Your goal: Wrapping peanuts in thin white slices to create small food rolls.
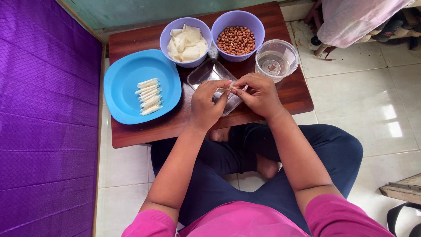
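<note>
A: Setting: white tiled floor, low dark-wood table (280, 94), purple quilted mattress (44, 114) filling the 9 o'clock side. Person sits cross-legged at the table's 6 o'clock edge.

B: What's in hand?

A: A small pale wrapper piece (226, 88), thin, off-white, partly rolled. Held between both hands above a clear rectangular tray (206, 72) at table centre. Left hand (206, 105) pinches its left end, fingers curled narrow. Right hand (258, 94) pinches the right end, thumb and forefinger closed on it. Can't tell if there's a filling inside; fingers cover most of it.

B: Progress?

A: Judging by the layout: about six finished rolls (148, 95) lined up on the blue plate (131, 74) at 9 o'clock from the hands. Slim, white, pointed ends, laid side by side and touching. One more is being rolled now.

B: Remaining stock?

A: Plenty. Purple bowl (169, 33) at 11 o'clock holds a heap of flat wrapper sheets (186, 44). Second purple bowl (258, 26) at 12 o'clock, touching the first, is near full of red-skinned peanuts (236, 40). I'd call it early in the batch.

B: Anything else?

A: Clear round container (276, 59) at 1 o'clock, looks like a little water at the bottom. Pink cloth (355, 17) draped over something at the far 2 o'clock corner.
</note>
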